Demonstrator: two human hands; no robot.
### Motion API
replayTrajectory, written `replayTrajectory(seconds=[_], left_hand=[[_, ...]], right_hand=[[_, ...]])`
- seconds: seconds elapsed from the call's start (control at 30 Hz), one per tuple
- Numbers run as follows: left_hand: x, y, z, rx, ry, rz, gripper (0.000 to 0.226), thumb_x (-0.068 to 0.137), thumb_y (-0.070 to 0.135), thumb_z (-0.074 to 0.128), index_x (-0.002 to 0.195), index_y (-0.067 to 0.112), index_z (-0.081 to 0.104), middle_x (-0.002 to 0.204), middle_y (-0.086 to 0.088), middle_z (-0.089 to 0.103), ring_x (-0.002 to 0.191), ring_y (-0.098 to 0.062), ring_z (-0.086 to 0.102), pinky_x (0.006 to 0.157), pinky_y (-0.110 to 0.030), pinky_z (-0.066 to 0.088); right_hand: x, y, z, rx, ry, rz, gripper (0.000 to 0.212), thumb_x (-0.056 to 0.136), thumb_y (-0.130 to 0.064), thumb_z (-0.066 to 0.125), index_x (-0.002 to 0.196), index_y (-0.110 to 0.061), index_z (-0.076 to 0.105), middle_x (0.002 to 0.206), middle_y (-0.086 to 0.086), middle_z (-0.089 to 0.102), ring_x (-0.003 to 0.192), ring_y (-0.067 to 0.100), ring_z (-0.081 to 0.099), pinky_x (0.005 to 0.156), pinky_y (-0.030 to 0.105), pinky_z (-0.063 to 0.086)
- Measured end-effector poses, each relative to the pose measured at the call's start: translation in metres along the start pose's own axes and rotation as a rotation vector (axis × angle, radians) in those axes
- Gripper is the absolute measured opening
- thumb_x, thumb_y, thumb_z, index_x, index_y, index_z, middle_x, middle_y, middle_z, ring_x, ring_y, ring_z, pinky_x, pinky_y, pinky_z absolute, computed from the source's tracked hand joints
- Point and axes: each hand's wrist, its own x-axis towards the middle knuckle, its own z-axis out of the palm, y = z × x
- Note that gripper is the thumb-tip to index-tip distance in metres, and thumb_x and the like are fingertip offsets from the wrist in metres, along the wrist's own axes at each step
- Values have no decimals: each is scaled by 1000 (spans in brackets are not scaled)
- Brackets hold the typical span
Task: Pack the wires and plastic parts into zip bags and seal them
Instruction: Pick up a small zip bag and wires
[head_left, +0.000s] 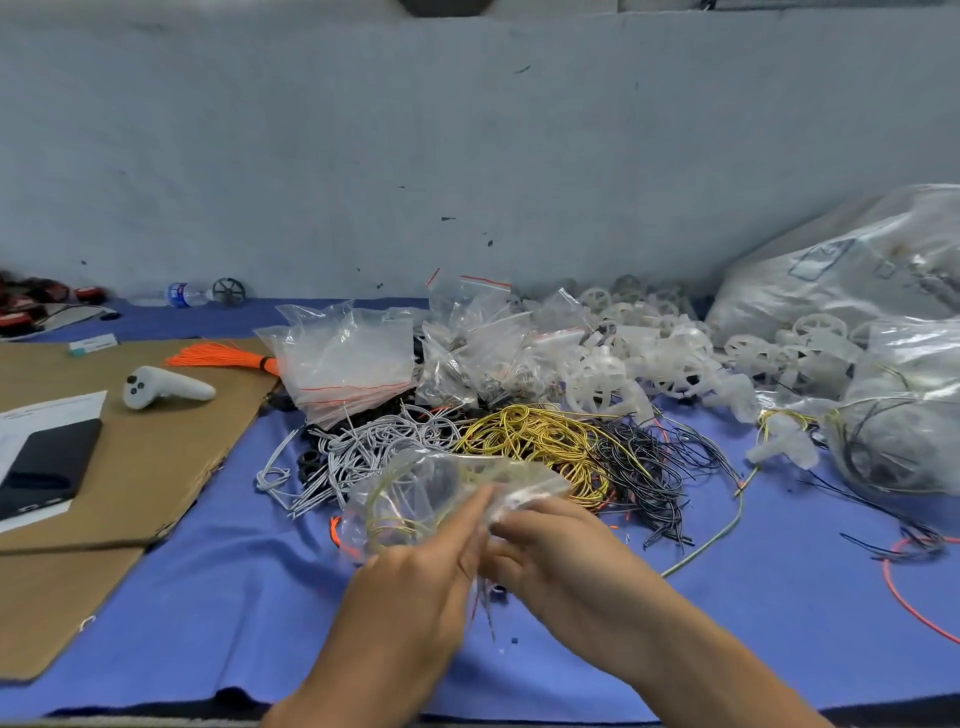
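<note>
Both my hands hold a clear zip bag (415, 499) with yellow wire coiled inside, just above the blue cloth. My left hand (421, 566) pinches the bag's edge with long fingers. My right hand (545, 545) grips the same edge from the right, fingers curled. Behind the bag lie loose piles of white wire (358, 447), yellow wire (540, 436) and black wire (644, 467). White plastic wheel parts (670, 358) are heaped at the back right. A stack of empty zip bags (348, 358) sits at the back centre.
Brown cardboard (150, 457) covers the left of the table, with a white controller (166, 389), a dark tablet (47, 467) and an orange wire bundle (223, 356). Big filled plastic bags (852, 280) stand at the right. An orange wire loop (914, 597) lies at the right edge.
</note>
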Motion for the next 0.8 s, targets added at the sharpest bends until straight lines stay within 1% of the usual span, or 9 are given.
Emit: replayTrajectory(seconds=[0.1, 0.13, 0.2, 0.33, 0.43, 0.53, 0.63, 0.7, 0.8], left_hand=[[-2, 2, 4, -133, 0, 47, 50, 93, 61, 15, 142, 69, 12, 87, -10, 72, 96, -24, 67, 94, -41, 47], [-4, 2, 3, -194, 32, 75, 49, 90, 61, 24, 137, 74, 19, 88, -9, 73, 96, -22, 67, 85, -37, 52], [-5, 3, -1, -254, 109, 110, 40, 93, 61, 31, 121, 88, 19, 85, -4, 67, 91, -17, 62, 66, -17, 48], [5, -3, -13, -409, 216, 10, 38, 86, 62, 37, 118, 82, 38, 94, 21, 71, 83, 16, 62, 68, -4, 45], [10, -11, -19, -566, 266, -43, 35, 86, 60, 42, 117, 66, 57, 56, 14, 56, 47, 3, 46, 48, -11, 38], [11, -9, -19, -593, 265, -52, 37, 88, 55, 43, 121, 53, 59, 44, 11, 43, 40, -1, 35, 42, -10, 30], [10, -8, -15, -655, 223, -75, 45, 89, 50, 44, 130, 39, 60, 44, 13, 47, 40, -1, 35, 43, -7, 31], [9, -9, -14, -659, 218, -77, 46, 90, 49, 45, 132, 37, 61, 45, 12, 47, 41, -1, 36, 44, -7, 32], [8, -12, -14, -636, 228, -75, 40, 91, 50, 45, 126, 45, 63, 57, 19, 38, 54, 6, 58, 55, -3, 39]], right_hand=[[15, 8, 11, -76, 15, 12, 22, 88, 5, 48, 92, -13, 37, 79, 19, 56, 80, 28, 61, 77, 31, 51], [19, 13, 13, -145, 32, 2, 26, 93, 6, 43, 113, 23, 45, 71, 14, 62, 70, 21, 65, 70, 25, 53], [22, 18, 16, -337, 100, 5, 32, 100, 7, 37, 81, -11, 56, 62, -3, 63, 55, 6, 60, 55, 17, 50], [14, -1, 33, -1109, -108, -220, 24, 99, -3, 42, 80, -12, 54, 83, 10, 61, 74, 19, 57, 72, 34, 51], [1, -26, 29, -1436, -203, -517, 16, 97, -18, 49, 85, -20, 59, 74, -2, 63, 65, 16, 58, 65, 36, 52], [0, -58, 0, -1235, 49, -576, 12, 93, -30, 57, 95, -36, 67, 72, -19, 69, 57, 0, 60, 53, 16, 45], [26, -84, -61, -1293, 460, -579, 14, 96, -27, 58, 99, -34, 69, 83, -12, 73, 67, 1, 63, 57, 24, 47], [43, -93, -109, -1487, 692, -439, 18, 99, -26, 53, 106, -23, 69, 100, -1, 73, 90, 20, 66, 74, 37, 53], [54, -84, -164, -1767, 725, -94, 18, 97, -23, 49, 98, -18, 66, 103, 8, 71, 95, 31, 62, 75, 36, 49]])
